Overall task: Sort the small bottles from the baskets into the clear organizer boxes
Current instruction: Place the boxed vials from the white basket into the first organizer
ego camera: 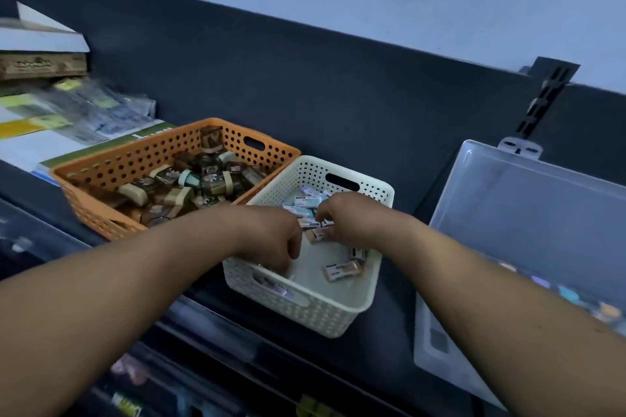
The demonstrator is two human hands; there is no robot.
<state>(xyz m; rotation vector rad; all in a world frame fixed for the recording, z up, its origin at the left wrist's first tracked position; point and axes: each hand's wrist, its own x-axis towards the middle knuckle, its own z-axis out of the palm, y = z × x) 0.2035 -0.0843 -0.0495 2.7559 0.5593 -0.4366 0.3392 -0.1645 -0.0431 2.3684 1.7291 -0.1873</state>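
Here, the dark shelf (394,284) carries everything. The clear organizer box (508,230) stands on it at the right with its lid tipped up, and a few coloured bits show blurred through its lower part. The orange basket (111,162) sits at the left, full of dark bottles with pale caps. The white basket (318,315) is just beside it, between it and the box.

Both hands are down inside the white basket. The left hand (271,237) is at the near-left side with its fingers curled downward; I cannot tell whether they hold anything. The right hand (349,217) is curled over the far pile of small bottles (306,201), and I cannot tell if it is pinching one or only touching.

A tan bottle (317,234) lies on its side between the two hands, just under the right fingertips, its long axis running roughly left to right. Another (342,270) lies loose and apart toward the near-right wall. The box lies to the right of this basket, so the right hand is likely the better one to carry a bottle across.
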